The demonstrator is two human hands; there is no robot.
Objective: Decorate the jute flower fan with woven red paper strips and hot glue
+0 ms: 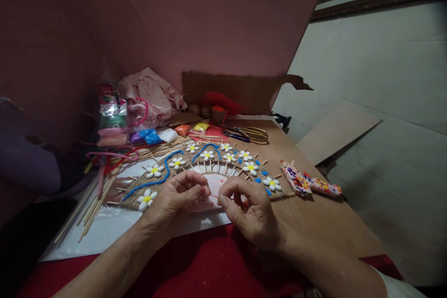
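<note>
pink wall (pixel 209 18) stands behind the flower arch (pixel 229 158), and just in front of that arch the left hand (pixel 183 193) and right hand (pixel 253 209) pinch a thin reddish bit (pixel 214 196) between nearly closed fingertips, maybe to shape it, so the next move needs soft, steady fingers.

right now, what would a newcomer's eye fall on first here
Probably the arched twine piece mid-picture, studded with white, yellow-centred flowers. Next, the left hand and right hand, both curled, close together in front of it. Then the bright flower-patterned object to its right.
</note>
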